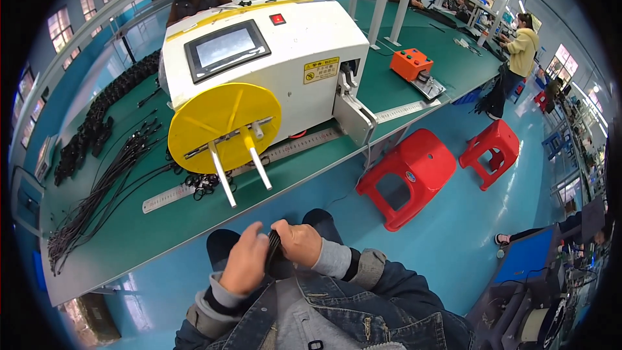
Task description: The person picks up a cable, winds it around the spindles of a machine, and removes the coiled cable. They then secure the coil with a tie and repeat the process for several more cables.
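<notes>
Over my lap my right hand (299, 244) is closed round a small coil of black cable (274, 246). Its strands show between my two hands. Close against the coil's left side is my left hand (246, 259), its fingers smeared by motion, so their grip does not show. In front of me, on the green table (129, 240), stands a white machine (278, 45) with a screen and a yellow disc (223, 113). Two metal rods stick out from the disc toward me. Left of it lies a bundle of loose black cables (107, 201).
Coiled black cables (97, 129) form a long row at the table's left. A metal ruler (291, 148) runs along the machine's base. Right of the machine sits an orange device (412, 65). Two red stools (414, 168) stand on the blue floor. Other people are around the benches.
</notes>
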Action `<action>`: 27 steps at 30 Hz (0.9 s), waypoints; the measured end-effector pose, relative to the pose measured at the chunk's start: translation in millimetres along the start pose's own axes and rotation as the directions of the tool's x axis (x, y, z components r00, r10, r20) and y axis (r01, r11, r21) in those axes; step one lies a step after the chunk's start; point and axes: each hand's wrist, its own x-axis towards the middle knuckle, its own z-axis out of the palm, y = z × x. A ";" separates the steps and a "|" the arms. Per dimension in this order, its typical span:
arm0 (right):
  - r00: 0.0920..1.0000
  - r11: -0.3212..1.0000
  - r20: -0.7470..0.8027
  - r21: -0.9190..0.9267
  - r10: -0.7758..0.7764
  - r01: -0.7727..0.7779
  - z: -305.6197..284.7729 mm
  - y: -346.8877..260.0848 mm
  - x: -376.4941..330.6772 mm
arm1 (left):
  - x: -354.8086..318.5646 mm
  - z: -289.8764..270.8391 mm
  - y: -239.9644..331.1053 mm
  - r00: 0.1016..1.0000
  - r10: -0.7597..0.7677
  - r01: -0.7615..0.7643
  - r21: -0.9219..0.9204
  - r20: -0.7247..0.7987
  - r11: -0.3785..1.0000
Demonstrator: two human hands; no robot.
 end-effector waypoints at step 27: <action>0.980 0.999 0.196 0.053 -0.020 0.010 11.4 21.4 -15.5 | 21.7 2.7 -2.6 0.559 -0.353 0.744 -0.267 0.750 0.612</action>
